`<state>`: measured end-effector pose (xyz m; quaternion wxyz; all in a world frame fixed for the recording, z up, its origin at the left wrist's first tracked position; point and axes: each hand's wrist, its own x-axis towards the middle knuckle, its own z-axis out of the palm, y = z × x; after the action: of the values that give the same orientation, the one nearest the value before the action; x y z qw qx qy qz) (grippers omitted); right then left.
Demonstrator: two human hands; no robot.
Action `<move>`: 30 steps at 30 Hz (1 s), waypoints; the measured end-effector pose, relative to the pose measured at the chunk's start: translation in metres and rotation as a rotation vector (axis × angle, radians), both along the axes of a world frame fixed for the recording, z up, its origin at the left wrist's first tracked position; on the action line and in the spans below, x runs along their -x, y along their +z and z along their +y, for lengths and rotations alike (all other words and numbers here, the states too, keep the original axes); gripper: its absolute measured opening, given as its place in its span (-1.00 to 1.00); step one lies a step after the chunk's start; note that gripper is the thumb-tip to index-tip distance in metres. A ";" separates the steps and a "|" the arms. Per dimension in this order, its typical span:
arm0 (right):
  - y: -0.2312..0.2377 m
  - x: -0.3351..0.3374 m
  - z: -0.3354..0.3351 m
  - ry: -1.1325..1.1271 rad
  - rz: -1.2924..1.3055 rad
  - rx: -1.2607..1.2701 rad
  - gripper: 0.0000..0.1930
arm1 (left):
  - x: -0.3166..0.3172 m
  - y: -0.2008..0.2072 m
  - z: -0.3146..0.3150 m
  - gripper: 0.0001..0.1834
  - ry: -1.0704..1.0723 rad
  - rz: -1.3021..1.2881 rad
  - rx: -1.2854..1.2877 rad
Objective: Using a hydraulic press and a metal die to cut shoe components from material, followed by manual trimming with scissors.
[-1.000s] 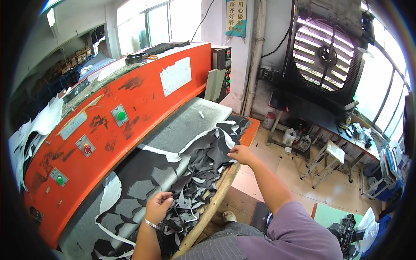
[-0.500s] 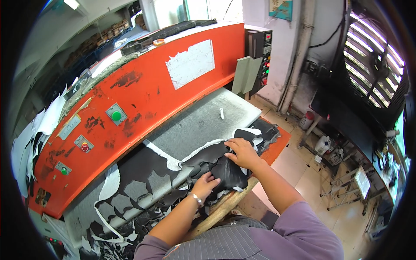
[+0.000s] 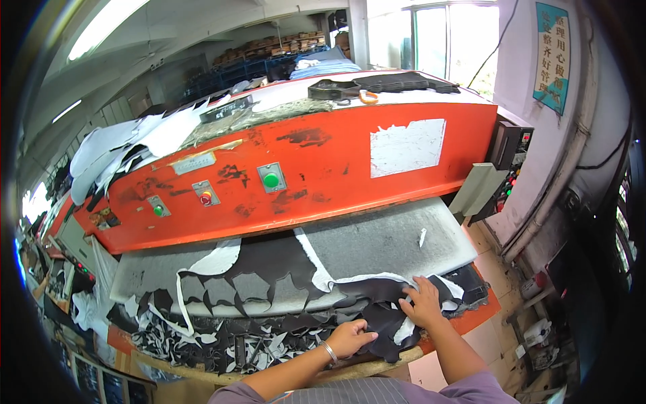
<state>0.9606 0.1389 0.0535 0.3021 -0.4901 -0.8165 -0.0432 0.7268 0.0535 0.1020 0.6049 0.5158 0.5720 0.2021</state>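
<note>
A black leather sheet [image 3: 264, 256] with a white underside and cut-out holes lies across the grey cutting board [image 3: 377, 236]. Its right end is bunched over the board's front edge in dark folds [image 3: 382, 323]. At the left side of those folds my left hand [image 3: 351, 339] is closed, thumb and fingers pressed on the leather; what sits between the fingertips is partly hidden. My right hand [image 3: 424, 304] rests on the sheet's right part, near its white edge, fingers stretched and apart. Dark and white scraps [image 3: 269, 347] are heaped along the board's front, left of my hands.
An orange machine beam [image 3: 323, 161] with green and red buttons spans behind the board. On its top lie white sheets [image 3: 128, 145] and a black cutting die [image 3: 333, 89]. A wooden rail [image 3: 182, 370] runs along the front. A control box [image 3: 515, 145] stands at the right.
The view has swung up and to the left. My left hand's fingers have drawn together at the folded leather, whose loose end now hangs lower. My right hand stays on the sheet.
</note>
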 end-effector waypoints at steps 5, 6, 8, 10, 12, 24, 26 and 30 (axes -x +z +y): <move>0.037 0.004 0.046 0.429 0.034 0.080 -0.59 | 0.016 0.024 0.004 -0.75 0.005 0.208 -0.975; 0.049 0.008 0.058 0.434 0.040 0.188 -0.57 | 0.016 0.039 0.007 -0.78 0.045 0.230 -1.009; 0.075 0.023 0.075 0.483 0.195 0.200 -0.55 | 0.029 0.036 0.011 -0.79 0.145 -0.040 -0.626; 0.081 0.033 0.083 0.510 0.266 0.248 -0.58 | 0.025 0.032 0.012 -0.75 0.225 -0.321 -0.274; 0.094 0.034 0.095 0.514 0.245 0.244 -0.60 | 0.016 0.054 0.016 -0.76 0.374 -0.539 -0.009; 0.333 0.126 0.306 0.219 0.387 -0.362 -0.69 | 0.021 -0.024 -0.039 -0.67 0.438 -0.483 -0.034; 0.346 0.151 0.341 0.016 0.160 -0.241 -0.62 | 0.019 -0.048 -0.048 -0.62 0.460 -0.544 -0.087; 0.358 0.180 0.378 -0.104 -0.323 -0.090 -0.49 | 0.022 -0.040 -0.048 -0.57 0.546 -0.479 -0.122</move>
<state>0.7806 0.5172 0.4117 0.1862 -0.5041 -0.8253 -0.1735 0.7049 0.0055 0.0621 0.6136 0.3173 0.5175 0.5050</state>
